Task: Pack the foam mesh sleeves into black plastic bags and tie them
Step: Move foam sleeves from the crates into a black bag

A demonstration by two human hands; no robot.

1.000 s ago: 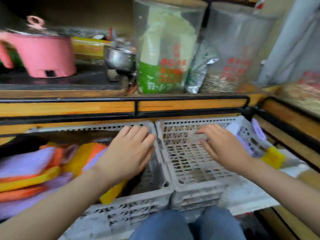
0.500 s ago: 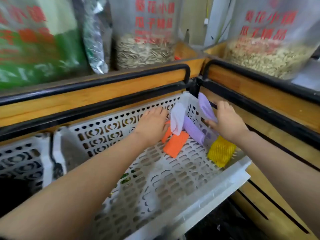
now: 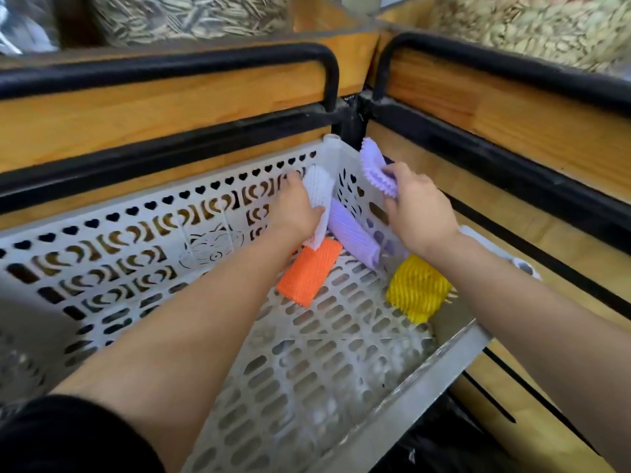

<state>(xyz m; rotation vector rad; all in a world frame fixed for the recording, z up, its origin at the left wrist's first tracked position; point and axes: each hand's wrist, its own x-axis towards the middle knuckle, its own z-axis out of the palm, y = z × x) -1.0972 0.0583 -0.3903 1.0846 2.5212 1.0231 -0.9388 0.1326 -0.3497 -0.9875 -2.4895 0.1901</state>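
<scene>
Several foam mesh sleeves lie in the far right corner of a white perforated crate (image 3: pixel 143 254). My left hand (image 3: pixel 296 209) grips a white sleeve (image 3: pixel 319 191) leaning against the crate's corner. My right hand (image 3: pixel 419 209) pinches a purple sleeve (image 3: pixel 375 165) that hangs over the crate's right wall. Another purple sleeve (image 3: pixel 353 237) lies between my hands. An orange sleeve (image 3: pixel 309 271) and a yellow sleeve (image 3: pixel 418 290) rest on the crate floor. Something black and shiny, possibly a bag (image 3: pixel 454 442), shows below the crate's near right edge.
Wooden shelf boards with black metal rails (image 3: pixel 170 66) run behind and to the right of the crate. Clear bags of seeds (image 3: pixel 191 15) stand on the shelf above. The crate's near floor holds no sleeves.
The view has moved closer to the crate's corner. My left hand has closed on the white sleeve and my right hand has taken hold of the upper purple sleeve.
</scene>
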